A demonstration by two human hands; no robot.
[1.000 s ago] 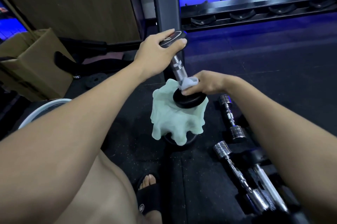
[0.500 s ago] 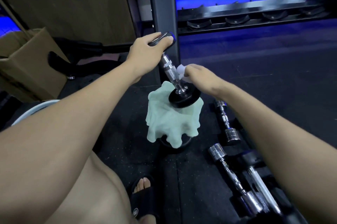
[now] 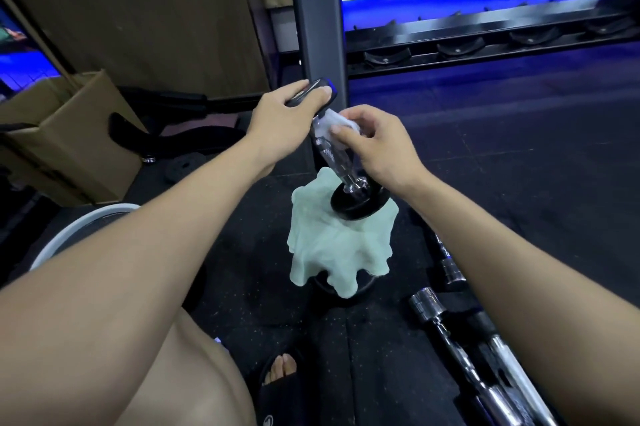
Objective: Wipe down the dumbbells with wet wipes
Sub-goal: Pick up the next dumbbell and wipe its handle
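Two hands are on one dumbbell (image 3: 337, 162), which stands tilted with its lower plate resting on a pale green cloth (image 3: 337, 245) draped over something dark on the floor. The left hand (image 3: 284, 117) is curled over the upper plate, steadying it. The right hand (image 3: 375, 141) pinches a white wet wipe (image 3: 334, 124) against the top of the chrome handle, just under that plate.

Since the dumbbell leans and bears on a loose cloth, the lower plate could skid or roll off its perch if the wiping push runs sideways; the left hand's hold on a smooth plate edge is the only check. A damp handle may also turn slippery, and a bare-toed foot in a black sandal (image 3: 280, 380) sits near the base, where a dropped weight would likely land. Other chrome bars (image 3: 450, 332) lie on the floor to the right, close enough for a fallen dumbbell to strike. A cardboard box (image 3: 69, 134) stands well apart on the left.
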